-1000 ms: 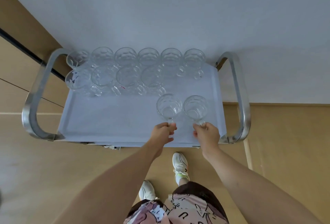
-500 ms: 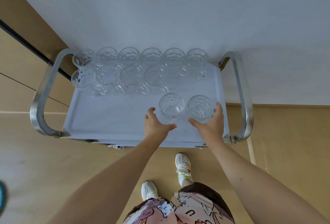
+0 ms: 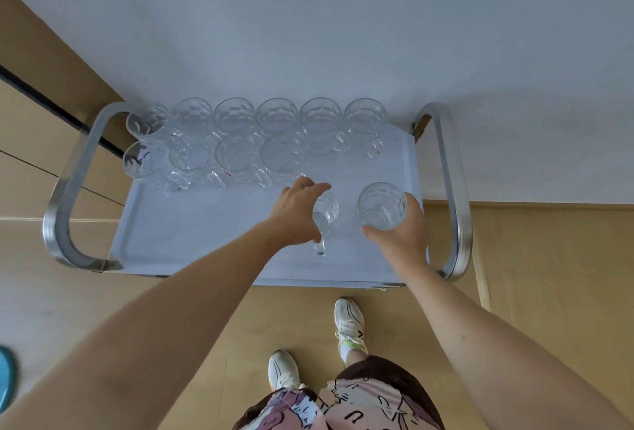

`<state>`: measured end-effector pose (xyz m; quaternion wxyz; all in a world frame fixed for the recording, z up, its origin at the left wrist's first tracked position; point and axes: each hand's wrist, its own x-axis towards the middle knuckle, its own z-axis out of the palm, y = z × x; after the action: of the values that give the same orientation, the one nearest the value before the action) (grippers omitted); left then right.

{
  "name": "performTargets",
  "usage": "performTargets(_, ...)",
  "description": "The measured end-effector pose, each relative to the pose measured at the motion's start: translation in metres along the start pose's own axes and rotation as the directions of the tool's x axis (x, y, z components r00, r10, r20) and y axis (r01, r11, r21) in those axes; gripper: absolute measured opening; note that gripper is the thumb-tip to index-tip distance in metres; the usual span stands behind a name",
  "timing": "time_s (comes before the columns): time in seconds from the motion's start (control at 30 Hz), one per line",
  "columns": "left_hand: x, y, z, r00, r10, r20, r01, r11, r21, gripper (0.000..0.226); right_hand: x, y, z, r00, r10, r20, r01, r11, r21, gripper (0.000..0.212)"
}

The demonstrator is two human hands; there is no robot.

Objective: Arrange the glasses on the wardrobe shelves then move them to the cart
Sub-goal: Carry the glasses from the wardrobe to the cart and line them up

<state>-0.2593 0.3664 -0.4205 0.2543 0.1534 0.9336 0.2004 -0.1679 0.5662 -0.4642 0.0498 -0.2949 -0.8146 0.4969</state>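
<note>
Against the white wall (image 3: 343, 18), over wooden flooring (image 3: 549, 275), the pale-blue steel-handled cart (image 3: 192, 224) carried ten clear glass mugs (image 3: 236, 158), while the left hand (image 3: 295, 217) gripped an eleventh mug (image 3: 327, 212) and the right hand (image 3: 401, 234) cupped a twelfth mug (image 3: 381, 205).

Single head view, looking steeply down, close over cart (image 3: 377, 169), own feet below.

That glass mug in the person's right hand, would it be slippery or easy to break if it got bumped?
The glass mug looks like clear, smooth glass, so it is probably hard, rigid and breakable if knocked against its neighbours. The right hand wraps around its body, which suggests it is light enough for one hand. Its dimpled wall may give some grip.
</note>
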Motion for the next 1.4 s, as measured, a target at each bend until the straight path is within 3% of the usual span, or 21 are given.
performTargets(0.57, 0.050, 0.065, -0.002, 0.971, -0.020, -0.239, 0.046, 0.994, 0.104, 0.101, 0.049, -0.015, -0.020, 0.999, -0.024, 0.021, 0.024, 1.000, 0.008, 0.072)
performTargets(0.9, 0.080, 0.056, -0.014, 0.950, -0.025, -0.313, 0.086, 0.979, 0.182, 0.088, 0.070, -0.021, -0.020, 0.995, -0.040, 0.090, 0.040, 0.999, 0.006, 0.070)
performTargets(1.27, 0.093, 0.038, -0.015, 0.927, -0.127, -0.354, 0.177, 0.978, 0.113, 0.092, 0.077, -0.030, -0.010, 0.993, -0.046, 0.107, 0.049, 0.999, -0.020, 0.084)
performTargets(1.4, 0.094, 0.039, -0.015, 0.934, -0.099, -0.343, 0.164, 0.972, 0.167, 0.091, 0.075, -0.031, -0.007, 0.994, -0.049, 0.098, 0.052, 0.998, -0.022, 0.077)
